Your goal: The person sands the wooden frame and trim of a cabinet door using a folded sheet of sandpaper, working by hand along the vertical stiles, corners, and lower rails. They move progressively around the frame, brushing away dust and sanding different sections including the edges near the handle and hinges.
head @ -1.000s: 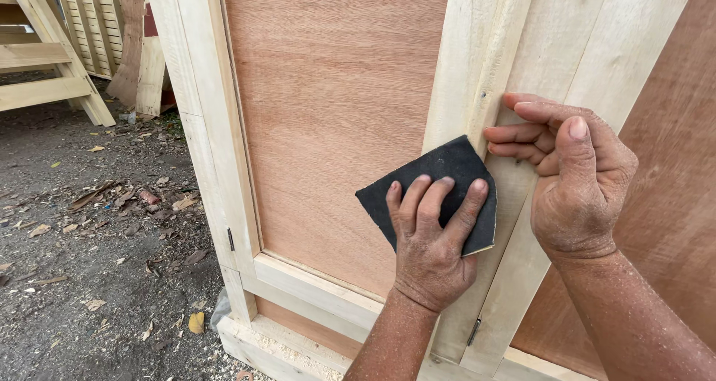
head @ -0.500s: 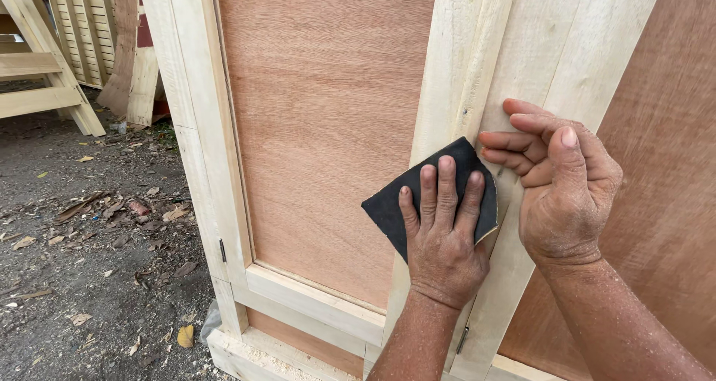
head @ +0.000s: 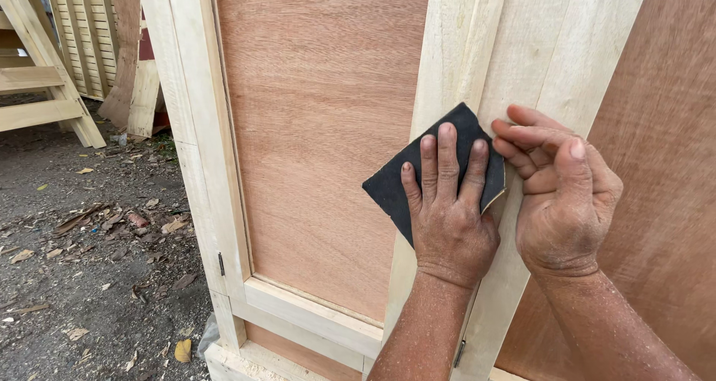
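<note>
My left hand [head: 451, 228] presses the dark sandpaper sheet [head: 432, 168] flat against the pale middle stile [head: 477, 68] of the door, fingers spread. My right hand [head: 563, 202] braces beside it, fingers together. I judge even pressure along the grain works best.

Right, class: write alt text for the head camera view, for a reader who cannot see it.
A left hand presses a dark square sheet of sandpaper flat against a pale upright wooden frame post, while the right hand rests on the post beside it. Reddish plywood panels flank the post.
</note>
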A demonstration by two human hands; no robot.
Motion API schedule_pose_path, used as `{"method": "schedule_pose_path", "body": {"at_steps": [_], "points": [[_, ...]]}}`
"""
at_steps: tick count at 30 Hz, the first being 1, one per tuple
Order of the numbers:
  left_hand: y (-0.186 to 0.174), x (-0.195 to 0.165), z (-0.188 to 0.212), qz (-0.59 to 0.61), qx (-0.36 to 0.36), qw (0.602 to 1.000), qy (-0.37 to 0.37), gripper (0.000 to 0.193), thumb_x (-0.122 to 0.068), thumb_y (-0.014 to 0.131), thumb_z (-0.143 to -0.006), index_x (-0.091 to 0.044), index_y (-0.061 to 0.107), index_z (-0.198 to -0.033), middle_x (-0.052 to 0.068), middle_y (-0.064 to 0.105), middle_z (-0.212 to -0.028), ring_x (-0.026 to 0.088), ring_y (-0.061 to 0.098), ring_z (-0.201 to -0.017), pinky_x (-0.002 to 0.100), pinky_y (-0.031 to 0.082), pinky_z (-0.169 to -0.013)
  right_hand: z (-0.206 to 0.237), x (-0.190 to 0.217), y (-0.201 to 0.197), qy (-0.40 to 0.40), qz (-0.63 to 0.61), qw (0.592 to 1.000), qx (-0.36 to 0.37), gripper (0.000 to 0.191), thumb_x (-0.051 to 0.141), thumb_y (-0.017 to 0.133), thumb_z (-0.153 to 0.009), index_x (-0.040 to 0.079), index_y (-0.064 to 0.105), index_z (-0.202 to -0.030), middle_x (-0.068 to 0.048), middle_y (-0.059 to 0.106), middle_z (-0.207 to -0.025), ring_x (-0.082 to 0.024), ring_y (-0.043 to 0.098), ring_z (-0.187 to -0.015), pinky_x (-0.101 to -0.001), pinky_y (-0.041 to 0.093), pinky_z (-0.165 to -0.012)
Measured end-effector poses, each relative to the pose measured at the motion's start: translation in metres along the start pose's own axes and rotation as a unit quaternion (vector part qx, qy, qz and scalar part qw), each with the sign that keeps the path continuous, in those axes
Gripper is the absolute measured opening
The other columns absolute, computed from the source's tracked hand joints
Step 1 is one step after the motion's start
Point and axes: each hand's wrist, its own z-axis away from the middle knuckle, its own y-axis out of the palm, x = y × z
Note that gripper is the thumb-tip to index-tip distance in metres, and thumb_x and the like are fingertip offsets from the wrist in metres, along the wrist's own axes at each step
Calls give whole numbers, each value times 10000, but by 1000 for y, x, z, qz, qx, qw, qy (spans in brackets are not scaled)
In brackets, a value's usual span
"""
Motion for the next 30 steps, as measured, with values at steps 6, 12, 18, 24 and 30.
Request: {"method": "schedule_pose_path", "body": {"at_steps": [6,12,18,24,30], "points": [[-28,-2,32,21,12,1000,5,698,-216,677,-927,-149,449,-1584,191,194,-1715,333,110,-1594,575,20,-1256,-23,11,-12,-92,98,991,-8,438,325,405,-1196,-58,576,-1322,-237,504,-1555,-302,532,-1462,-410,481,-1267],[-13,-12,-50,17,-47,999,15,641,-152,637,-937,-160,460,-1554,203,196,-1701,354,140,-1596,614,55,-1258,-42,7,-16,-81,65,994,-20,434,320,412,-1207,-63,606,-1276,-223,534,-1524,-288,559,-1426,-387,498,-1220],[-35,-43,-130,12,-71,997,6,755,-19,579,-847,-162,442,-1576,179,184,-1726,346,152,-1606,632,122,-1277,-62,12,-22,-80,57,995,-30,428,302,414,-1203,-61,602,-1329,-234,553,-1541,-308,579,-1454,-424,526,-1246],[-69,-52,-97,15,-41,999,-4,770,-19,584,-810,-148,435,-1555,200,159,-1705,371,134,-1591,660,112,-1240,-66,13,-23,-69,43,996,-39,426,295,412,-1190,-66,619,-1283,-248,582,-1487,-320,615,-1395,-434,553,-1187],[-8,-46,-174,17,-116,993,12,712,-116,600,-869,-125,425,-1559,190,154,-1709,369,151,-1602,645,145,-1279,-64,11,-22,-75,26,997,-26,437,297,399,-1212,-72,615,-1303,-248,579,-1455,-301,610,-1363,-432,549,-1223]]}}
